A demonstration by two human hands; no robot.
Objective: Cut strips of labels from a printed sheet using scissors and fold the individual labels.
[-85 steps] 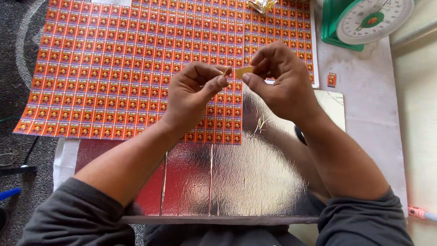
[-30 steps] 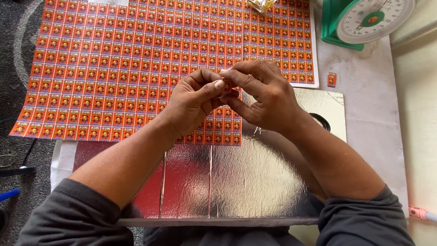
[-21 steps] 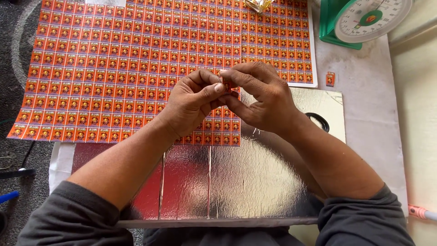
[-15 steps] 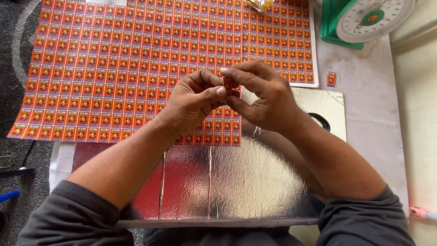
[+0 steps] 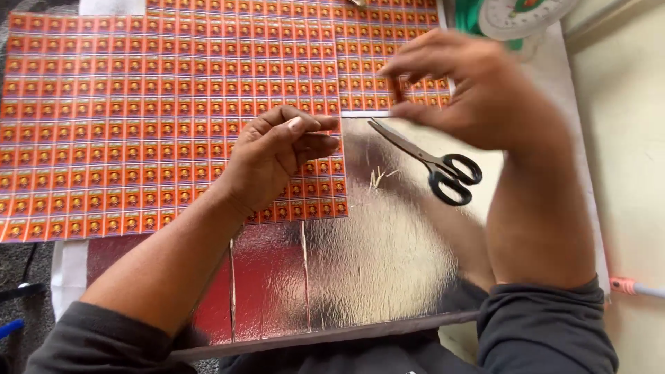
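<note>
**Hands part over the label sheet**

Half a second ago both hands were pinched together on one small orange label above the sheet of orange labels (image 5: pixel 166 118). Now they have come apart. The right hand (image 5: pixel 478 86) has swung up and away toward the far edge of the sheet, blurred with motion, fingers drawn together; I cannot tell whether its grip holds anything. The left hand (image 5: pixel 273 156) has stayed low on the near right corner of the sheet, fingers loosely curled, thumb against the forefinger, and nothing shows in its grip. The label itself is no longer in sight.

With the right arm lifted, black-handled scissors (image 5: pixel 433 161) show fully, lying just right of the sheet on a textured silver foil board (image 5: pixel 374 256). Beyond the sheet's far right corner stands a green dial scale (image 5: pixel 516 10). The view has shifted left and downward since then.
</note>
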